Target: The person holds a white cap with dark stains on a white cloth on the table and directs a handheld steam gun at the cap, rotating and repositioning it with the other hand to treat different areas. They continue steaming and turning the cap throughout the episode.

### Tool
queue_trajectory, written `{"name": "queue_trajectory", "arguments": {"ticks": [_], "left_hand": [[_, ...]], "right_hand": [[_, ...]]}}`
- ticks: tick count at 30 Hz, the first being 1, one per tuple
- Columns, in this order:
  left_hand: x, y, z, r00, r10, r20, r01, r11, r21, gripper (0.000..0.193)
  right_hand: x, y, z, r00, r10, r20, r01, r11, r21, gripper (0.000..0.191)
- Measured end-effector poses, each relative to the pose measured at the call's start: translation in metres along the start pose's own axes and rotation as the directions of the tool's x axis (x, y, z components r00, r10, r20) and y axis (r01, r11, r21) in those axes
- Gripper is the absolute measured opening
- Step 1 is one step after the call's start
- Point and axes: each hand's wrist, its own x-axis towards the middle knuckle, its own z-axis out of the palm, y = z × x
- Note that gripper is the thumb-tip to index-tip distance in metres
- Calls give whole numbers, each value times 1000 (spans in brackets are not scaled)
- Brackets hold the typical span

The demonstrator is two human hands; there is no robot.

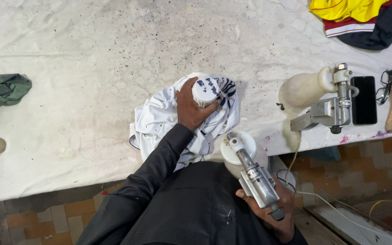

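The right hand [275, 213] at five o'clock is half hidden behind the metal spray gun [255, 174], fingers wrapped round its grip. The left hand [190, 109], fingers closed narrowly, pinches the bunched white garment [159, 120] mid-worktop [69, 45], over a white cap [205, 92].

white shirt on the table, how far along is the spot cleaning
Done: nothing visibly finished; no treated patch can be told apart. In hand: the left hand pins the bunched white shirt, stretched over a round white form. The right hand holds a metal spray gun beside it, apart from the cloth. Left: seemingly the whole shirt, and perhaps the yellow and dark garments at the table's far corner.
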Motion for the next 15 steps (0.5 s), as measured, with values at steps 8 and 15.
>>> {"name": "queue_trajectory", "arguments": {"ticks": [8, 15], "left_hand": [[-3, 5, -5, 998, 37, -49, -41, 995, -94, 92], [-3, 8, -6, 987, 131, -95, -135, 990, -38, 91]], "right_hand": [[0, 2, 1, 1000, -7, -17, 7, 1000, 13, 61], [4, 1, -1, 999, -32, -20, 32, 999, 10, 59]]}}
